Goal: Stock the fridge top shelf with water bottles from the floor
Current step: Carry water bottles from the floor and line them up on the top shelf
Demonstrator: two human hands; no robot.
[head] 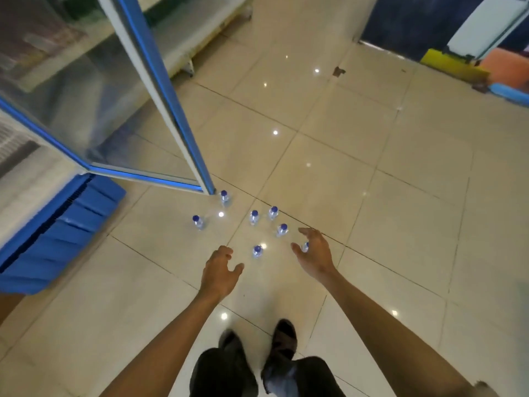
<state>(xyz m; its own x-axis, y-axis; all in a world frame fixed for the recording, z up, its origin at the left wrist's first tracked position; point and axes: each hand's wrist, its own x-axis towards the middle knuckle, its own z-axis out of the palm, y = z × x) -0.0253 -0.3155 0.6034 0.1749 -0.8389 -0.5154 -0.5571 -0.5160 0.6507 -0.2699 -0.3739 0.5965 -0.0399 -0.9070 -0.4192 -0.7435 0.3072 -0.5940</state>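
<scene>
So, glossy beige tile floor w/ water bottles.

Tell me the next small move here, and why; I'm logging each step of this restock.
Probably lower both hands onto the nearest bottles: the right hand hangs open over one bottle, the left hand open beside another. Neither holds anything, and the fridge door already stands open.

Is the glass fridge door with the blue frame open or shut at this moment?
Open. The glass fridge door with the blue frame stands swung out over the tiled floor, its lower corner beside one blue-capped water bottle.
</scene>
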